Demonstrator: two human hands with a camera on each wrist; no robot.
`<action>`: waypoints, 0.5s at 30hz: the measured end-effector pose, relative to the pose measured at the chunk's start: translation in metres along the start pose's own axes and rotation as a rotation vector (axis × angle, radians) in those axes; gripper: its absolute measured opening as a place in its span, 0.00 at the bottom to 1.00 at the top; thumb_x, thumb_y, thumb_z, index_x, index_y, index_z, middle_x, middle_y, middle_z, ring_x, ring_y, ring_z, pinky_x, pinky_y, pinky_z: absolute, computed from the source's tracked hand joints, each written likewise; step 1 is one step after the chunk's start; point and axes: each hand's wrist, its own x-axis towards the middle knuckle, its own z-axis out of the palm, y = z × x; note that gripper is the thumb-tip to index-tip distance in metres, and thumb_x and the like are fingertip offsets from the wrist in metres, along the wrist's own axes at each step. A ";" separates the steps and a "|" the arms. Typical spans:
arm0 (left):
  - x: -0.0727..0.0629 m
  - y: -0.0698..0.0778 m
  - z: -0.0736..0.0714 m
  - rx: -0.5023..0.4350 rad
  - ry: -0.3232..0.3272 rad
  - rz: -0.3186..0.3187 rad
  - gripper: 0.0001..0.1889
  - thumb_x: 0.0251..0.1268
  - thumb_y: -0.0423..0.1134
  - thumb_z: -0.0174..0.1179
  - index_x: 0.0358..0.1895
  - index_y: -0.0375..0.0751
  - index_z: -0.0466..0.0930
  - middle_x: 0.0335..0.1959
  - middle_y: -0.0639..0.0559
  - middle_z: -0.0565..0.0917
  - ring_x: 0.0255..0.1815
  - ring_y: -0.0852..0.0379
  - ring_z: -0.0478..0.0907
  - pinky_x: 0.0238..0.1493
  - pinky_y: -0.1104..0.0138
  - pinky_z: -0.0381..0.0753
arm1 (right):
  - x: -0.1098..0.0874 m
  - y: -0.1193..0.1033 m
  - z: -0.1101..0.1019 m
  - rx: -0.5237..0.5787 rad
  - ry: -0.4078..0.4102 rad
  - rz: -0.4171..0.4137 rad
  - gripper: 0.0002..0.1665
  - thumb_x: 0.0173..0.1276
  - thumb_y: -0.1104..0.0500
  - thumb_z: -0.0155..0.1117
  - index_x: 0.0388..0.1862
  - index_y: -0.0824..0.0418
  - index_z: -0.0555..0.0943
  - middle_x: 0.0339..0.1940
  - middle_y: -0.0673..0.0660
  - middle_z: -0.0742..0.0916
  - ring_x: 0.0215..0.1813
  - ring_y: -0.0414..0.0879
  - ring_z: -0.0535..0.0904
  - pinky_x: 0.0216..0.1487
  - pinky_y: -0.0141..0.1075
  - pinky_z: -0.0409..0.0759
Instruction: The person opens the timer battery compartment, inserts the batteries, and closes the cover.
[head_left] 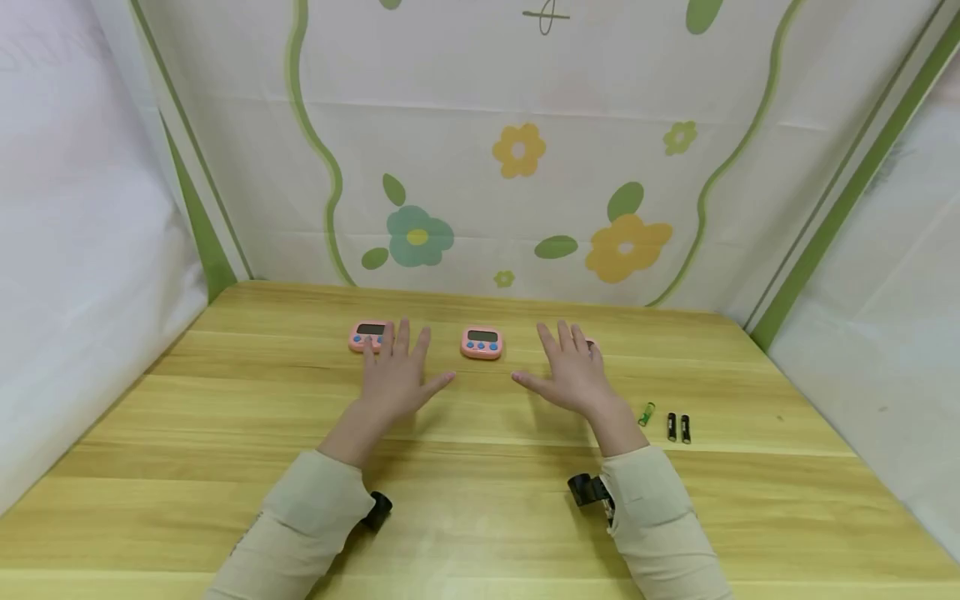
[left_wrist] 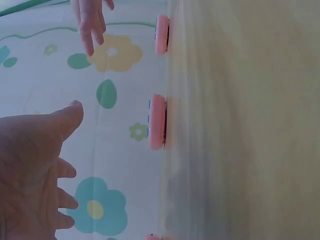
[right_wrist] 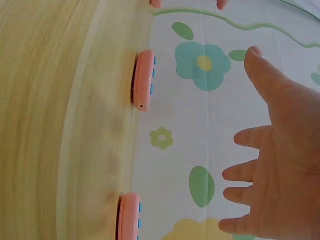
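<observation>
Three pink digital timers with blue buttons lie in a row towards the back of the wooden table. My left hand (head_left: 394, 379), fingers spread, hovers in front of the left timer (head_left: 370, 330) and partly covers it. Between the hands, the middle timer (head_left: 482, 342) is in full sight, its dark screen facing up. The right timer (head_left: 592, 344) is mostly hidden behind my right hand (head_left: 576, 372), whose fingers are also straight and spread. Both wrist views show the hands raised above the table, holding nothing; the middle timer (left_wrist: 157, 121) stands apart from them.
Right of the right hand lie a small green tube-shaped thing (head_left: 647, 413) and two black batteries (head_left: 678, 427). A white cloth with printed flowers (head_left: 450, 150) hangs behind the wooden table (head_left: 480, 517), and white cloth walls rise at both sides.
</observation>
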 end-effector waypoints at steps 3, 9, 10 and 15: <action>0.002 -0.007 -0.003 0.007 0.014 0.018 0.42 0.55 0.64 0.44 0.66 0.41 0.47 0.65 0.35 0.43 0.64 0.39 0.33 0.57 0.41 0.37 | 0.001 0.002 0.000 0.023 0.010 -0.040 0.53 0.53 0.30 0.47 0.68 0.58 0.46 0.66 0.67 0.50 0.65 0.62 0.40 0.58 0.59 0.41; 0.011 -0.027 -0.007 -0.004 0.065 0.046 0.41 0.54 0.60 0.50 0.65 0.39 0.50 0.63 0.33 0.49 0.63 0.36 0.40 0.56 0.40 0.39 | 0.000 0.012 0.001 0.144 0.060 -0.124 0.52 0.53 0.33 0.51 0.67 0.60 0.48 0.64 0.67 0.55 0.64 0.60 0.46 0.57 0.58 0.49; 0.012 -0.031 -0.008 -0.008 0.069 0.045 0.41 0.54 0.60 0.51 0.65 0.39 0.49 0.63 0.33 0.49 0.63 0.36 0.41 0.56 0.40 0.40 | 0.000 0.013 0.001 0.166 0.063 -0.130 0.51 0.53 0.33 0.52 0.67 0.60 0.48 0.64 0.66 0.56 0.64 0.60 0.47 0.57 0.58 0.51; 0.020 -0.056 -0.009 -0.058 0.085 0.033 0.41 0.53 0.57 0.54 0.65 0.37 0.49 0.62 0.32 0.52 0.61 0.35 0.45 0.56 0.41 0.44 | -0.001 0.019 0.001 0.261 0.059 -0.152 0.51 0.53 0.33 0.52 0.67 0.58 0.49 0.65 0.62 0.56 0.64 0.57 0.49 0.58 0.54 0.54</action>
